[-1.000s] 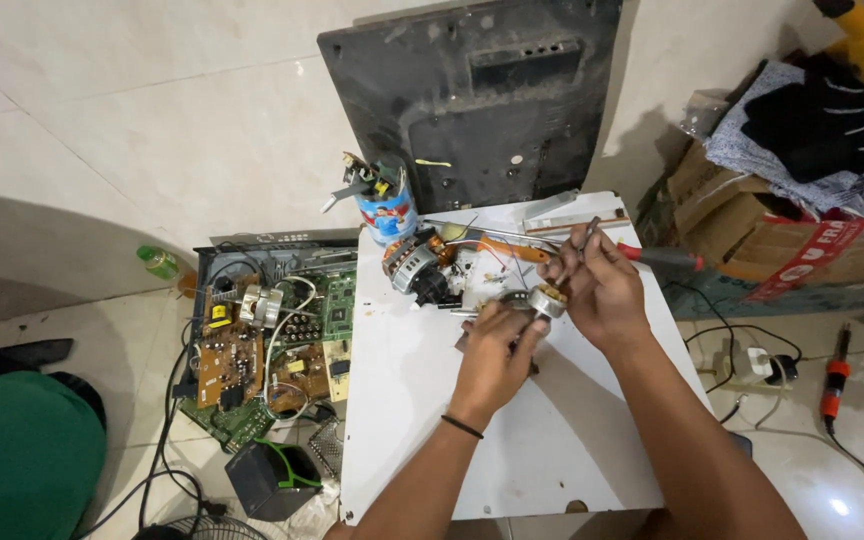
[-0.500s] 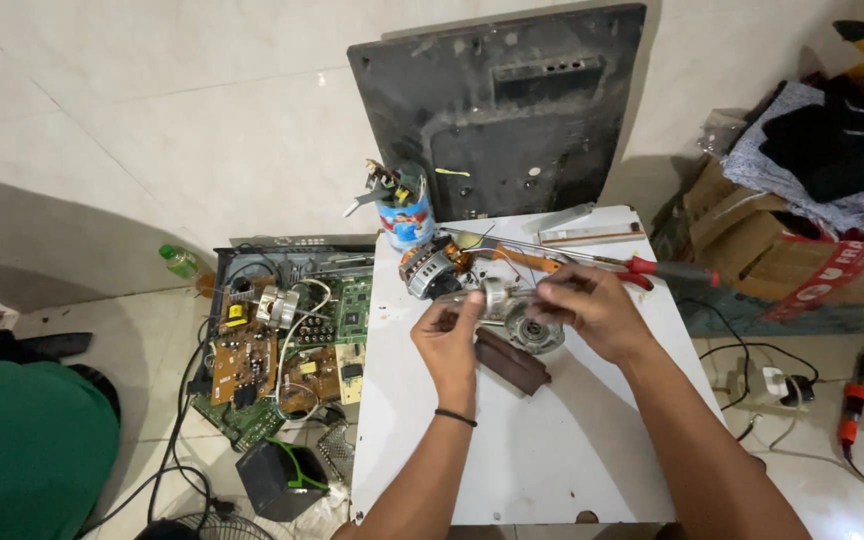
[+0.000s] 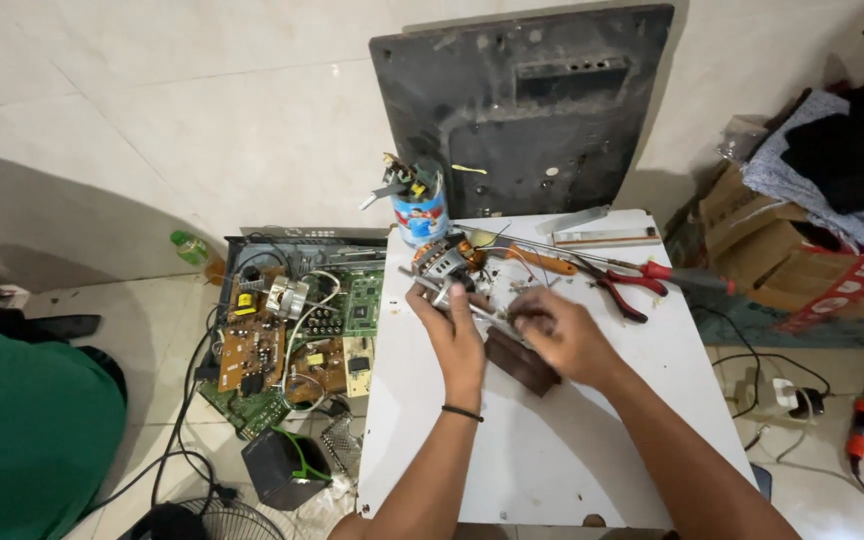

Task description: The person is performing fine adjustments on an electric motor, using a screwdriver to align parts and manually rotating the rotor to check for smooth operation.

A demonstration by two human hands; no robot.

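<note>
Where tiles (pale) meet, white table, motor

Both forearms reaching forward, left hand fingers curled in a grip, right hand closed beside it

Pale glossy floor tiles fill the room, with a soft shadow spreading across them at the left. A small white table stands in the middle — behind it a dark, dusty back panel leans upright. An opened chassis of circuit boards lies on the floor to the left, and cardboard boxes topped with clothes sit at the right.
</note>
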